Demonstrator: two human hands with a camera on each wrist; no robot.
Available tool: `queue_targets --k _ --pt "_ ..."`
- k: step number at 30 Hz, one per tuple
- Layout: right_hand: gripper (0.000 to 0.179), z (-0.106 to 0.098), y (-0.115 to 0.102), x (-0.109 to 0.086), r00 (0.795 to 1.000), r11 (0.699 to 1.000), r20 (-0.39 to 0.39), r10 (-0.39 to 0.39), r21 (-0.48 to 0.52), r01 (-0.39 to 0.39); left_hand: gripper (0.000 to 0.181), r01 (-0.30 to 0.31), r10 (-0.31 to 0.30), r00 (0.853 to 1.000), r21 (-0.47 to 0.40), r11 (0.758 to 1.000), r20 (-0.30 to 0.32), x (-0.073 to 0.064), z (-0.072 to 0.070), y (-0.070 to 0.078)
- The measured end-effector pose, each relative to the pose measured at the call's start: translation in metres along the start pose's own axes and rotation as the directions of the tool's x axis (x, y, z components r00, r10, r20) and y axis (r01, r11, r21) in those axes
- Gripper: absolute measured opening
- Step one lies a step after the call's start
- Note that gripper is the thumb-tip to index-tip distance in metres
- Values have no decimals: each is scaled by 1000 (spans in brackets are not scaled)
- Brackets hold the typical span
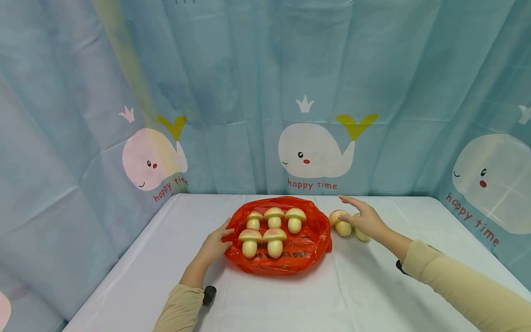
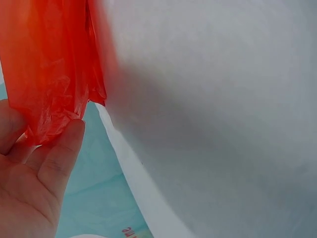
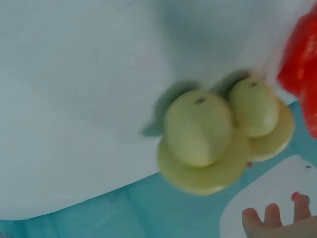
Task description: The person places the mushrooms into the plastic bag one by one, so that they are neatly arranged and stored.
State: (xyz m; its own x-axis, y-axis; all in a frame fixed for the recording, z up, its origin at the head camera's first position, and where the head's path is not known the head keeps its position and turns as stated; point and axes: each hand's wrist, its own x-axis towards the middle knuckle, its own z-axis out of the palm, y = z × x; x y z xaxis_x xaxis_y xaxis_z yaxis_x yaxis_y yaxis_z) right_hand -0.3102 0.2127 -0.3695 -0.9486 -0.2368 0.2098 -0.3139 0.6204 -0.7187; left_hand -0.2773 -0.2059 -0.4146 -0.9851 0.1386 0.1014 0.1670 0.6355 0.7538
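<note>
A red plastic bag point(image 1: 290, 265), its mouth spread wide, lies on the table. Several cream toy mushrooms point(image 1: 274, 246) with rounded caps stand inside it in two rows. At the bag's left rim my left hand point(image 1: 214, 245) holds the plastic between thumb and fingers; the left wrist view shows the red film point(image 2: 47, 64) between the digits. My right hand point(image 1: 367, 222) hovers with fingers extended near two more mushrooms, one point(image 1: 342, 227) next to the bag and one point(image 1: 362, 235) partly hidden by the hand. In the right wrist view both mushrooms point(image 3: 198, 129) lie apart from the fingertips point(image 3: 272, 215).
A white cloth point(image 1: 290, 304) covers the table. Behind and at both sides hangs a blue curtain point(image 1: 249, 92) printed with whales. Black wrist straps point(image 1: 209, 295) show at the beige sleeves.
</note>
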Motion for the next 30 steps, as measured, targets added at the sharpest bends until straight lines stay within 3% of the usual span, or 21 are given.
queue_targets --k 6,14,23,30 --pt "72 -13 29 3 997 997 52 -48 -56 51 42 -5 5 1000 9 1000 -5 -1 -1 0" --pt "84 -24 48 3 992 990 123 43 -135 -27 43 28 -28 1000 -4 1000 9 0 -1 3" --pt "83 -30 63 2 979 987 193 64 -158 -33 42 7 -7 1000 -2 1000 1 0 0 3" --pt "77 -27 73 4 981 990 194 28 -143 0 43 14 -14 1000 0 1000 -1 -1 -1 1"
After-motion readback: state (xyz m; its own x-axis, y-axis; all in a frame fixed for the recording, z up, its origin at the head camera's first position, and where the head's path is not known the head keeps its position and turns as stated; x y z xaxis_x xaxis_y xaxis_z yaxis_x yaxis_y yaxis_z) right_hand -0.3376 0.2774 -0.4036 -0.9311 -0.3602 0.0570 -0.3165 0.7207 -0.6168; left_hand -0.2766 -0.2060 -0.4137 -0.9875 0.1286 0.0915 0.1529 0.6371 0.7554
